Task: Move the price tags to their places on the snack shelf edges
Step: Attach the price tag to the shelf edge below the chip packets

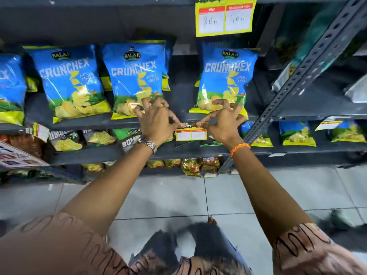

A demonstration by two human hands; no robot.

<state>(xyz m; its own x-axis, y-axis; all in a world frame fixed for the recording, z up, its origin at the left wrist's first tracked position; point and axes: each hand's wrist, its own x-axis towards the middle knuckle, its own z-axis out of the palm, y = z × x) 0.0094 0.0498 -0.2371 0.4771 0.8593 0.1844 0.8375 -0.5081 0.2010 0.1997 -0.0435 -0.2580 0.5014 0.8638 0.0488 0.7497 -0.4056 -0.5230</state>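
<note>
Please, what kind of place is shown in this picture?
Most likely a small grocery shop, at the snack aisle. Metal shelves hold rows of identical blue chip bags, and yellow price tags hang from the shelf edges: one above, another that both hands are fixing in place.

Both hands press a small yellow-bordered paper price tag (191, 132) against the dark grey metal shelf edge (79, 124). The left hand (156, 119) pinches its upper left corner, the right hand (224, 121) its upper right. Blue Crunchex crisp bags (69, 80) stand on the shelf above.
</note>
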